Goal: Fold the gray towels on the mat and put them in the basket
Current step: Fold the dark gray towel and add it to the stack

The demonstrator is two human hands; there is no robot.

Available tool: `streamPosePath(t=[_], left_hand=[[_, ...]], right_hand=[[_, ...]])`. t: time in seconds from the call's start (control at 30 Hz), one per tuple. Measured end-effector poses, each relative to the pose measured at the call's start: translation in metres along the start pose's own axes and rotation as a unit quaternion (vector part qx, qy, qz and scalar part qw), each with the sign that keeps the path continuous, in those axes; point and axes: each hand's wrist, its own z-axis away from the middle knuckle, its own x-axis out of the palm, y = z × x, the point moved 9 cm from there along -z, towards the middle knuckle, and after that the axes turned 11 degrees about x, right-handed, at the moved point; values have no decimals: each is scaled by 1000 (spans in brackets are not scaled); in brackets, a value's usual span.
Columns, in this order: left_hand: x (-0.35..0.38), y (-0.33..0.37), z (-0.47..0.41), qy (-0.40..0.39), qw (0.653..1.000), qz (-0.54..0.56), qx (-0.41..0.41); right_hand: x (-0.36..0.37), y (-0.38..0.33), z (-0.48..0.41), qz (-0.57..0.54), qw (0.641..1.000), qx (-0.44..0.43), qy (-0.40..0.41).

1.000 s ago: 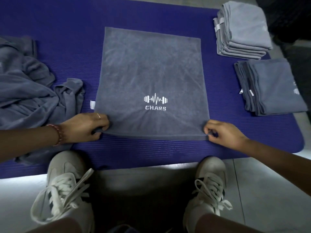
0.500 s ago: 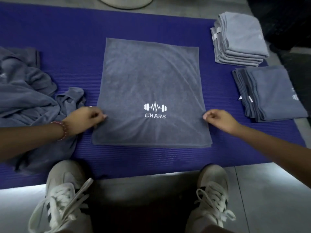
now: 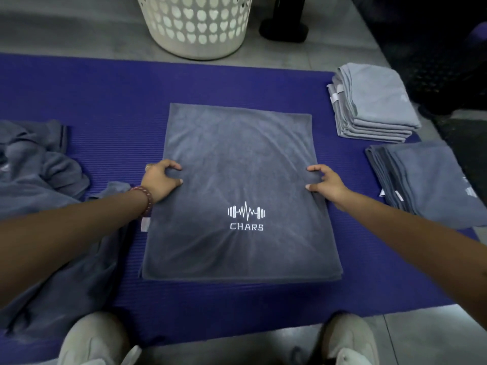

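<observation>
One purple mat (image 3: 105,101) is lying flat; one white basket (image 3: 195,25) is standing beyond it. One gray towel (image 3: 237,154) is lying spread. Two stacks of folded towels, far stack (image 3: 374,101) and near stack (image 3: 427,180), are sitting at right. One unfolded heap (image 3: 39,185) is lying at left, its towels uncountable. Two hands are showing, left hand (image 3: 159,181) and right hand (image 3: 326,184), with one bracelet (image 3: 147,200).

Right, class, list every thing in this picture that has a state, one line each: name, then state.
CHARS towel, lying flat on the mat, pinched at both side edges.
Left hand, pinching the towel's left edge.
Right hand, pinching its right edge.
Loose towels, crumpled, unfolded.
Far stack, folded.
Near stack, folded.
Basket, upright, contents hidden.
</observation>
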Motion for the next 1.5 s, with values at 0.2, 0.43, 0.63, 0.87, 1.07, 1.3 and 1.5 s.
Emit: streamPosePath(t=[0.2, 0.43, 0.63, 0.87, 1.07, 1.3, 1.5], left_hand=[[6, 13, -13, -27, 993, 112, 10], [-7, 9, -23, -27, 952, 297, -65], [-72, 57, -50, 63, 948, 312, 16], [-152, 144, -57, 148, 899, 389, 139], [-97, 100, -14, 81, 935, 320, 130], [-1, 0, 42, -102, 978, 154, 97], [14, 6, 48, -157, 973, 79, 153]], right_hand=[[-14, -1, -5, -120, 990, 55, -54], [-13, -12, 4, -249, 950, 132, -137], [-51, -83, 6, -264, 959, 13, -105], [-144, -154, 42, -398, 902, -156, 68], [-143, -75, 56, -352, 915, -135, 145], [-66, 73, 64, -111, 991, -7, 81], [-54, 77, 58, -10, 997, -8, 72]])
